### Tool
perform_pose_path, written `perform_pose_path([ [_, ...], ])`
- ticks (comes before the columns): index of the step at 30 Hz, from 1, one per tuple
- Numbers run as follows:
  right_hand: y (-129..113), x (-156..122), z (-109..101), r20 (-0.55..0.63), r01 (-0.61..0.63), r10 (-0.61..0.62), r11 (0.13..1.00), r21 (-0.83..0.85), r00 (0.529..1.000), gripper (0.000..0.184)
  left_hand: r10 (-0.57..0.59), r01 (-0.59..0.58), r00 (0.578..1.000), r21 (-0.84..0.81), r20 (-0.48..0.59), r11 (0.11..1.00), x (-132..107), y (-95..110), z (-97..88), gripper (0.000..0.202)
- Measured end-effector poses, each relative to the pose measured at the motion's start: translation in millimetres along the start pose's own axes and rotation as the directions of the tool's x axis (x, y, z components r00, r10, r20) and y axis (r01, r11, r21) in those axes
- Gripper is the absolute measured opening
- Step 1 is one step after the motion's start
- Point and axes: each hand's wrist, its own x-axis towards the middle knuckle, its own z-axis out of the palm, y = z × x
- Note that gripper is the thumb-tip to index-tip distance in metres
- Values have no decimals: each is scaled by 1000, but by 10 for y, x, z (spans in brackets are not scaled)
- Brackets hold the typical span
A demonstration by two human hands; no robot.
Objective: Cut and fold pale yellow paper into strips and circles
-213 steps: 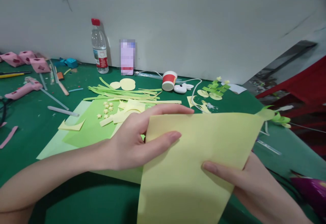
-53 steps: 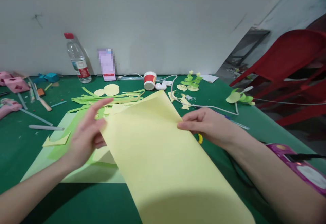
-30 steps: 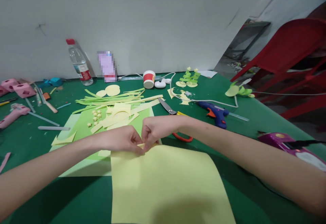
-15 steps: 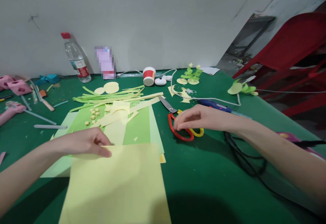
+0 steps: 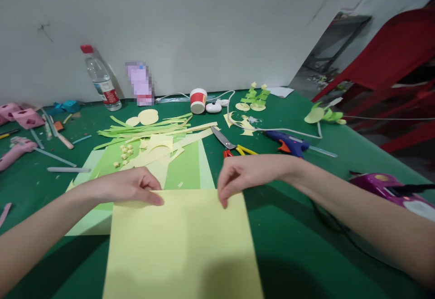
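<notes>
A pale yellow paper sheet (image 5: 183, 244) lies flat on the green table (image 5: 306, 244) right in front of me. My left hand (image 5: 132, 188) rests on its far edge at the left, fingers curled and pressing the paper down. My right hand (image 5: 244, 176) is at the far edge near the right corner, its curled fingertips touching the paper. Scissors with red and yellow handles (image 5: 231, 147) lie just beyond my right hand, partly hidden by it.
Green sheets (image 5: 183, 167) with cut yellow and green strips (image 5: 152, 131) lie behind the paper. A blue glue gun (image 5: 288, 144), a purple device (image 5: 384, 185), a red-and-white cup (image 5: 197, 100), a water bottle (image 5: 100, 81) and a pink glue gun (image 5: 15, 150) stand around. Red chairs (image 5: 390, 63) are at right.
My right hand came back from the scissors to the yellow sheet's far edge. The sheet has shifted right and lies squarer. My left hand stays on the edge.
</notes>
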Motion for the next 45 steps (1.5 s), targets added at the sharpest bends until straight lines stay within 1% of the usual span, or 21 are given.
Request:
perform_pose_path([
  [1,75,-92,-30,-23,-105,106,994,37,994,24,-18,18,1000,-2,-16,1000,-40,-66,-25,36],
  [4,226,-289,-88,-176,-176,179,984,32,968,31,-58,56,995,-20,-87,998,-101,-193,-62,36],
  [7,184,-276,-57,-446,-76,33,994,-79,895,33,-27,24,996,-38,-87,999,-45,-164,-13,35],
  [8,136,-228,-30,-485,-35,-34,991,-132,874,34,-8,5,997,-42,-75,999,-9,-128,16,35],
  [9,83,-169,-3,-481,-17,-68,985,-171,874,36,6,-9,998,-48,-67,999,27,-90,47,35],
  [10,32,-106,22,-446,-1,-84,982,-186,891,39,14,-18,998,-56,-66,998,59,-55,74,34],
  [12,-38,2,52,-331,14,-86,977,-213,940,34,20,-25,997,-71,-73,997,99,-14,111,33],
  [14,-57,55,53,-285,19,-87,972,-233,954,29,29,-35,997,-70,-77,997,104,-20,117,35],
  [17,-46,60,38,-304,16,-104,960,-278,947,28,55,-55,999,-37,0,998,89,-46,99,36],
  [20,-70,79,53,-261,42,-144,932,-360,955,26,95,-97,991,20,91,995,128,32,115,32],
  [23,-137,162,105,-220,98,-199,912,-399,955,24,102,-104,994,70,30,992,252,207,194,34],
  [26,-179,236,149,-203,125,-220,908,-400,954,24,102,-100,995,62,-20,993,389,325,280,40],
  [28,-157,226,141,-215,145,-244,908,-392,946,25,123,-122,992,38,-23,992,435,310,294,42],
  [31,-29,90,62,-289,147,-258,924,-354,922,26,122,-122,993,20,3,992,395,162,237,42],
  [33,97,-49,-6,-356,90,-199,949,-301,913,27,117,-117,992,-12,47,993,311,32,182,43],
  [35,222,-173,-49,-397,14,-108,972,-233,912,28,100,-90,991,-105,93,990,215,-78,150,42],
  [37,316,-250,-54,-402,-49,-25,984,-173,915,32,87,-58,987,-202,138,978,136,-145,151,38],
  [39,368,-279,-41,-394,-78,18,988,-137,919,34,86,-48,984,-240,154,970,87,-170,172,36],
  [41,381,-289,-49,-387,-112,60,987,-114,920,35,91,-64,988,-203,128,977,62,-169,196,37],
  [43,361,-309,-102,-347,-190,139,975,-118,928,36,86,-75,993,-124,86,989,48,-158,212,38],
  [45,299,-332,-175,-329,-282,212,942,-182,920,39,74,-73,995,-20,62,997,37,-139,227,38],
])
